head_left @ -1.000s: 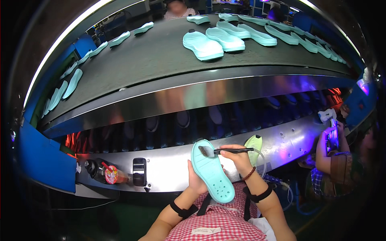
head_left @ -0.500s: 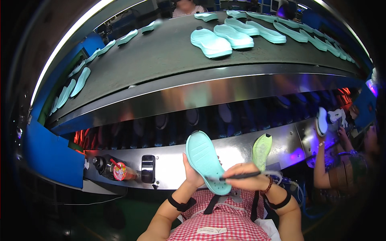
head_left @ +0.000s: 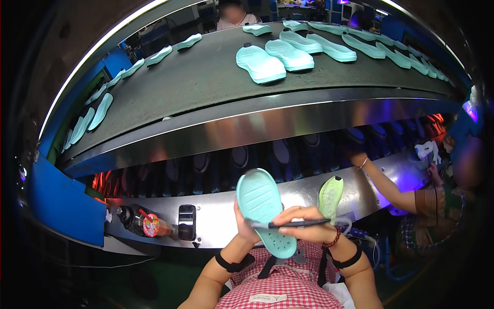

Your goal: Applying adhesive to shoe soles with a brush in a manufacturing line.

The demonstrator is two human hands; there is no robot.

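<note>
The left hand [head_left: 247, 227] grips a turquoise sole [head_left: 260, 198] by its side, before the apron [head_left: 262, 282]; likely light and springy, it suits edge holds. The right hand [head_left: 310, 229] pinches a brush [head_left: 318, 222].

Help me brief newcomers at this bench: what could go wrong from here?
The brush in the right hand reaches across the turquoise sole to its left edge, so a slip could wipe the left hand supporting it.
The pale tube looping by the right wrist might snag if that arm moves sharply.
The cup with a red straw could spill toward the black case beside it if bumped.
</note>
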